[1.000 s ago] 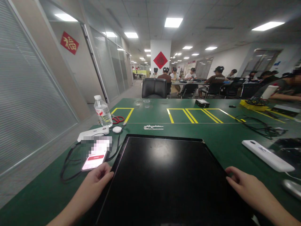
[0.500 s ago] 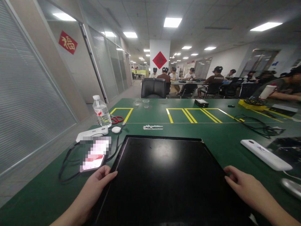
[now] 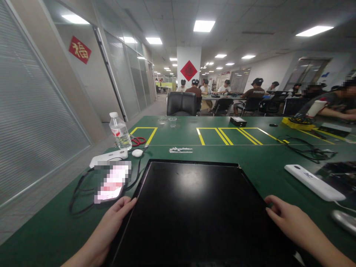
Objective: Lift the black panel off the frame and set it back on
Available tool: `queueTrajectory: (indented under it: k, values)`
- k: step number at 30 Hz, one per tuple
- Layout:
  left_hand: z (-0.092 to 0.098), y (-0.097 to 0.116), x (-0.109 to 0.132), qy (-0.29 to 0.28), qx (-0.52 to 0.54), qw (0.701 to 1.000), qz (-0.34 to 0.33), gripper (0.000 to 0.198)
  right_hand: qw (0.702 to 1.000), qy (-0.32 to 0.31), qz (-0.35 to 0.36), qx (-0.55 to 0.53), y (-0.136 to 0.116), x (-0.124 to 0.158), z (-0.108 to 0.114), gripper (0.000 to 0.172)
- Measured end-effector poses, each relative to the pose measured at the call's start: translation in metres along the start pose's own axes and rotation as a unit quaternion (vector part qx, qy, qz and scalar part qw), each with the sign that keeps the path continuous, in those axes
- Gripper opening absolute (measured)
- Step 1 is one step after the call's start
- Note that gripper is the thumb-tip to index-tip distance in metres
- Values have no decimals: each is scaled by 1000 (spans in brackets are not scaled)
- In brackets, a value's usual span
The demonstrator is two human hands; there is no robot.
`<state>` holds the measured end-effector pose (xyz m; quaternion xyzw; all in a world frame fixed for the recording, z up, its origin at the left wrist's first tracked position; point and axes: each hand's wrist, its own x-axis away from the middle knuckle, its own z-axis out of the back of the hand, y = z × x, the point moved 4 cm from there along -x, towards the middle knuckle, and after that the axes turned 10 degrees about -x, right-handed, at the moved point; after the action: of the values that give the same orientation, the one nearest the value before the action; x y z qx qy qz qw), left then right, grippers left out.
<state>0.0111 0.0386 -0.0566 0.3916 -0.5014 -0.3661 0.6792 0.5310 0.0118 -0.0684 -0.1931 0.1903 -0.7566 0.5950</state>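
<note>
A large black flat panel, like a monitor screen [image 3: 194, 211], lies face up on the green table [image 3: 155, 152] in front of me. Its left edge is gripped by my left hand [image 3: 118, 215], thumb on top and the other fingers curled at the side. My right hand [image 3: 283, 215] pinches the opposite edge, its fingertips partly hidden at the rim. Close to my left hand lies a lit phone [image 3: 114, 183], blurred out, with a black cable [image 3: 79, 196] looped around it.
At left stand a water bottle [image 3: 120, 131], red-handled scissors [image 3: 137, 141] and a white device [image 3: 108, 157]. Another white device [image 3: 314, 181] and a dark cable bundle [image 3: 308, 150] lie at right. Beyond the screen are white scraps [image 3: 180, 150], a plastic cup [image 3: 172, 122] and a black box [image 3: 238, 121]. Several people sit farther back.
My left thumb has drawn back slightly toward the screen's left edge. The screen and my right hand look the same.
</note>
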Motion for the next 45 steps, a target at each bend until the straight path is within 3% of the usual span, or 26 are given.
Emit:
queueTrajectory:
  k: [7,10,16,26,32,45]
  values:
    - [-5,10,12,-16,39,998,36,42,1000,-1,-7,2,-2,0,0,28]
    - [-8,11,14,-38,71,994,68,58,1000,-2,-2,6,-1,0,-1,27]
    - [-9,19,17,-75,101,991,41,84,1000,-5,-6,12,2,-2,-4,28]
    - [-8,23,20,-107,78,991,33,64,1000,-1,-2,2,1,-3,-3,28]
    - [-2,23,15,-119,27,992,-17,54,1000,-8,-7,10,4,-3,-3,29]
    - [4,25,11,-96,-42,991,-81,56,1000,-3,-11,16,0,0,-1,29]
